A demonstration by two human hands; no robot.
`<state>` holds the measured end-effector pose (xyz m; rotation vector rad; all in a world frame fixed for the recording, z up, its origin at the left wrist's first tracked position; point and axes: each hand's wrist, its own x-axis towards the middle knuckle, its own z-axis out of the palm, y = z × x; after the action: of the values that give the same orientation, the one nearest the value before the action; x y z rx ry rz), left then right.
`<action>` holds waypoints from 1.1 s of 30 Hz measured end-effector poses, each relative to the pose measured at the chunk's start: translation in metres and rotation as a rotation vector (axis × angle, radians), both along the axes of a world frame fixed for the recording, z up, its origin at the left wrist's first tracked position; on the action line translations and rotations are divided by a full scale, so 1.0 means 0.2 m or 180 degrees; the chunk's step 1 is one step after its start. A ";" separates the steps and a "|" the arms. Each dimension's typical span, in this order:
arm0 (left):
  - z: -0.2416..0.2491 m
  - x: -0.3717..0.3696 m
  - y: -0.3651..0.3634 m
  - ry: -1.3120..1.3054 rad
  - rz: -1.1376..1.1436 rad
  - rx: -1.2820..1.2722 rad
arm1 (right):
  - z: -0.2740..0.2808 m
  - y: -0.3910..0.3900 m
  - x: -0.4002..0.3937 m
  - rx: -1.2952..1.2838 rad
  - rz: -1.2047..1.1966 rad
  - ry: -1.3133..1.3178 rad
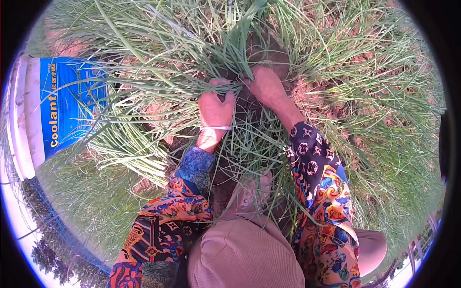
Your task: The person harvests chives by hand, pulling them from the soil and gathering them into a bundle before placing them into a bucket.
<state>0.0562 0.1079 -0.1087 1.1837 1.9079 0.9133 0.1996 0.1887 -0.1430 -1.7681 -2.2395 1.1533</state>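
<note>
Long thin green stalks (pixel 177 79) fan out to the left from my left hand (pixel 216 108), whose fingers are curled round them; a light band circles that wrist. Just to its right, my right hand (pixel 266 86) is closed at the base of an upright clump of green leaves (pixel 237 45). The fingertips of both hands are partly hidden by leaves, and the hands are close together. Below and left of my left hand lies a gathered bunch of stalks (pixel 141 161) with pale ends.
A white bucket (pixel 33 110) with a blue "Coolant" label lies tilted at the left edge. Green plants (pixel 384 115) grow in reddish soil (pixel 312 98) on the right. My knee (pixel 247 254) and a shoe (pixel 252 192) are below the hands.
</note>
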 end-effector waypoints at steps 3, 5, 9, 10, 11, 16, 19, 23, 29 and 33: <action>-0.02 -0.01 0.00 -0.0156 0.0040 0.0097 | 0.01 -0.04 0.01 0.0254 -0.0591 0.0611; -0.05 -0.01 -0.01 -0.0210 0.0071 0.0573 | 0.05 -0.08 0.03 0.0394 -0.1183 0.1498; -0.04 -0.02 0.01 0.0136 0.0060 0.0667 | 0.13 -0.08 0.11 -0.0083 -0.1183 0.1191; -0.05 -0.01 0.01 0.0110 0.0073 0.0579 | 0.13 -0.09 0.11 -0.0130 -0.0954 0.1035; -0.06 -0.01 0.01 0.0097 0.0095 0.0487 | 0.13 -0.09 0.11 -0.0184 -0.0715 0.0890; -0.02 -0.02 0.02 0.0319 0.0016 0.0293 | 0.15 -0.08 0.02 -0.0151 -0.0314 0.0129; -0.07 -0.01 0.01 0.0027 0.0101 0.0372 | 0.14 -0.08 0.00 -0.0231 -0.0346 0.0114; -0.05 -0.01 0.02 -0.0041 0.0081 0.0100 | 0.08 -0.09 0.01 0.0051 -0.0080 -0.0048; -0.04 0.00 0.01 -0.0704 0.0144 0.0278 | 0.08 -0.12 -0.03 0.0206 -0.0340 0.0008; 0.02 0.00 0.01 -0.0826 0.0163 0.0110 | 0.06 -0.12 0.00 0.0102 -0.0512 0.0362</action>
<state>0.0553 0.1100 -0.1048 0.9866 1.7259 1.0758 0.1988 0.1645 -0.1317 -1.7844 -2.0007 1.1478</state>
